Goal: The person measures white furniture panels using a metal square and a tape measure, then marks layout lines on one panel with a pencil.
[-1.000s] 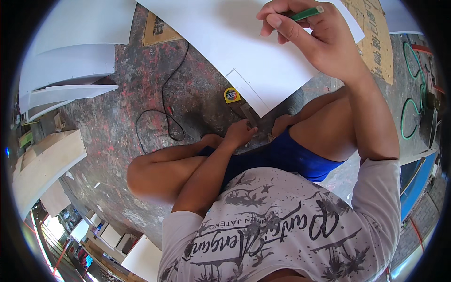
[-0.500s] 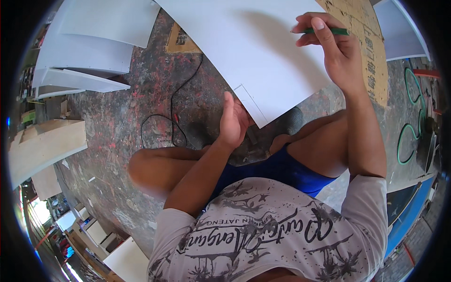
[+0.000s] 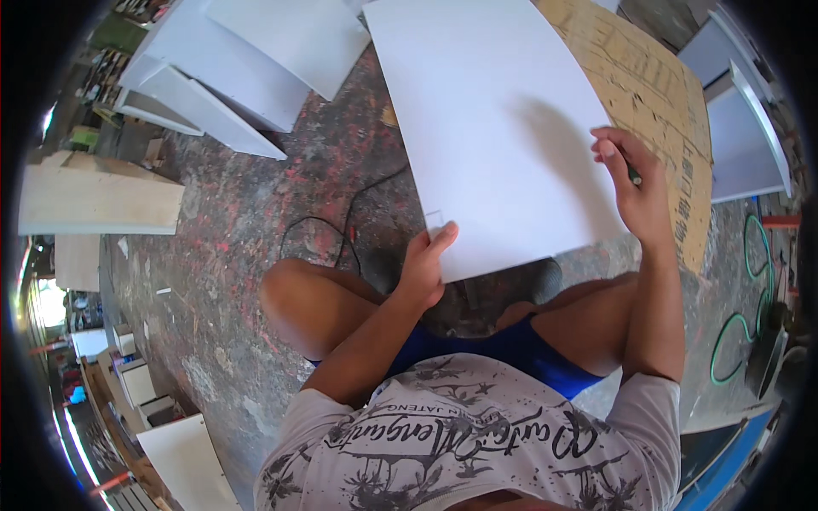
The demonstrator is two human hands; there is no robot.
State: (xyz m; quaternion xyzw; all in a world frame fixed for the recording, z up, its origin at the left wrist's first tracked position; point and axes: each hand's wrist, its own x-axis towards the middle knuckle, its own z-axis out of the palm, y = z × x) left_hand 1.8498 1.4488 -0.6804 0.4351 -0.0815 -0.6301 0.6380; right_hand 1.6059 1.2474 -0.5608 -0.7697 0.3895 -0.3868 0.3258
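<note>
A large white board lies in front of me, with small pencil lines drawn at its near left corner. My left hand grips that corner, its thumb on top over the drawn marks and its other fingers at the edge and underneath. By the board's right edge, my right hand is curled round a slim green pencil. Most of the pencil is hidden by the hand; one end pokes out on its right side. I cannot tell whether the fingertips touch the board.
Brown cardboard lies partly under the board. White panels stand at the far left, near a pale wooden box. A black cable runs over the stained floor, and a green hose coils at the right.
The board has turned, its near corner shifting down and left in view. My left hand has closed on that corner. My right hand has moved lower, and the pencil has swung in its grip.
</note>
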